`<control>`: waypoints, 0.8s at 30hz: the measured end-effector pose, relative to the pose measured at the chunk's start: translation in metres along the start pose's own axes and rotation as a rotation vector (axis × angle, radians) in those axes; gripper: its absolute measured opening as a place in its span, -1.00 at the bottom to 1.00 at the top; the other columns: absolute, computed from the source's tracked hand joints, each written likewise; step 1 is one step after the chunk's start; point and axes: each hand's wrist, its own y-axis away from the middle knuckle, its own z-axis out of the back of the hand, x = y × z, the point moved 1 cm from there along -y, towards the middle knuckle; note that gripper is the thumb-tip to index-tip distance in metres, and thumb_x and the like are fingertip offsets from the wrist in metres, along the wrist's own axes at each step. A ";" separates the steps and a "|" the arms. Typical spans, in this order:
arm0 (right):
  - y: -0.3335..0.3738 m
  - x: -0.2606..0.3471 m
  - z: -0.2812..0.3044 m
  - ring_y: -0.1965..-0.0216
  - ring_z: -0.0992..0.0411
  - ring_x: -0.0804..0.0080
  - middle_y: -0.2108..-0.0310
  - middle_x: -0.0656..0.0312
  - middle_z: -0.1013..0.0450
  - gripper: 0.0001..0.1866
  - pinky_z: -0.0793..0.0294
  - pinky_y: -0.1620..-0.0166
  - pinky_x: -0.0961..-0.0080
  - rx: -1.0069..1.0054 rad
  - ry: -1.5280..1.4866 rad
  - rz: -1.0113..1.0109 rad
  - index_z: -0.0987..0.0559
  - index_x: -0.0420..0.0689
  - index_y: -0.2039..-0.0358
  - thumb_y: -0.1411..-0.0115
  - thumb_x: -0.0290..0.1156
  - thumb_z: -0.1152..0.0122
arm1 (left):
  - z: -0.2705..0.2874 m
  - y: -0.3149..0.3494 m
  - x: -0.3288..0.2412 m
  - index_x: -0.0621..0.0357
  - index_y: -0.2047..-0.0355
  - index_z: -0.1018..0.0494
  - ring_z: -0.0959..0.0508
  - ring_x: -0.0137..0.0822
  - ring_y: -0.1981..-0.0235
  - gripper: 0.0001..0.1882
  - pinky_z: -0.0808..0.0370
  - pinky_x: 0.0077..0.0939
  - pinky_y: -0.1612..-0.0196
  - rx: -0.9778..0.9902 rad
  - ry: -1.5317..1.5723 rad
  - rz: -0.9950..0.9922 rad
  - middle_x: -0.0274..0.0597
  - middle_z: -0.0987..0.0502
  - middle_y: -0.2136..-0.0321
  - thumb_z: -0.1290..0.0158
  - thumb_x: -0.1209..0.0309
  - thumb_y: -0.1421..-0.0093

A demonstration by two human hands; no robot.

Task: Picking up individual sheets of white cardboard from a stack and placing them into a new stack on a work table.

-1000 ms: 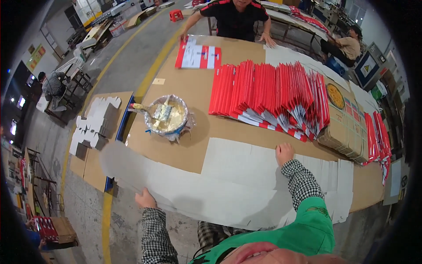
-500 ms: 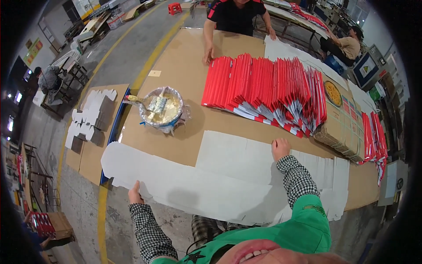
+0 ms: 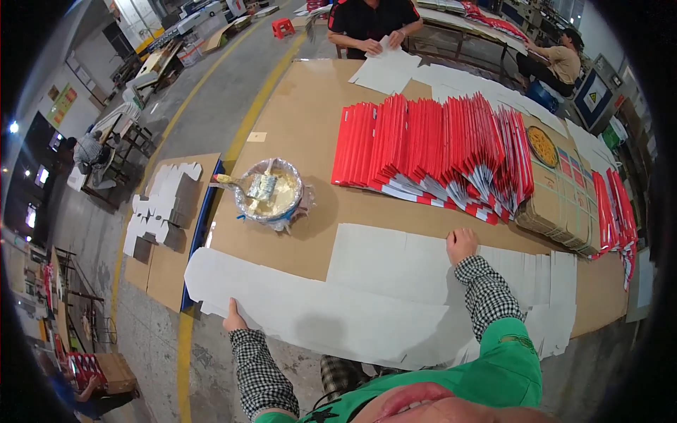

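Overlapping white cardboard sheets (image 3: 381, 310) stretch across the near side of the table, the front one long with a rounded left end. My left hand (image 3: 234, 315) pinches that sheet's near edge by its left end, thumb on top and fingers hidden beneath. At the sheets' far edge rests my right hand (image 3: 462, 244), fingers curled closed; whatever they hold, if anything, is hidden. Beyond my left hand stands a plastic-lined tub (image 3: 300, 201) of pale paste, a brush (image 3: 263, 187) lying in it.
Red folded packages (image 3: 423, 141) stand in a long row beyond the sheets. A strapped carton (image 3: 557, 204) with a bowl picture sits at right. Across the table, a co-worker's hands (image 3: 384, 44) hold a white sheet (image 3: 388, 70). Cut white pieces (image 3: 166, 204) lie on cardboard at left.
Across the table, the co-worker's hands have come together on a white sheet lifted at the far edge. The whole view has shifted slightly; my hands keep their places on the sheets.
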 end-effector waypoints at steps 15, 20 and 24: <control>-0.004 0.002 -0.002 0.40 -0.32 0.11 0.54 0.07 -0.35 -0.89 -0.29 0.32 0.20 0.005 0.028 -0.043 -0.40 -0.19 0.57 0.04 -0.42 -0.04 | -0.006 0.019 -0.015 0.56 0.14 -0.34 -0.51 -0.17 0.30 -0.43 -0.47 -0.33 0.27 0.086 0.023 0.028 0.03 -0.48 0.24 -0.12 0.21 -0.04; -0.002 0.001 -0.004 0.40 -0.32 0.09 0.53 0.06 -0.35 -0.90 -0.29 0.31 0.19 0.017 -0.031 -0.054 -0.39 -0.19 0.56 0.03 -0.42 -0.04 | -0.014 0.048 -0.035 0.46 0.05 -0.27 -0.50 -0.10 0.29 -0.41 -0.50 -0.22 0.28 0.076 0.111 0.130 0.03 -0.44 0.18 -0.09 0.20 -0.06; -0.006 0.004 0.003 0.40 -0.32 0.09 0.53 0.05 -0.36 -0.88 -0.28 0.31 0.17 0.027 0.007 -0.050 -0.40 -0.19 0.56 0.02 -0.41 -0.03 | -0.021 0.059 -0.041 0.47 0.06 -0.28 -0.50 -0.10 0.28 -0.41 -0.50 -0.20 0.28 0.016 0.051 0.091 0.03 -0.44 0.19 -0.08 0.18 -0.06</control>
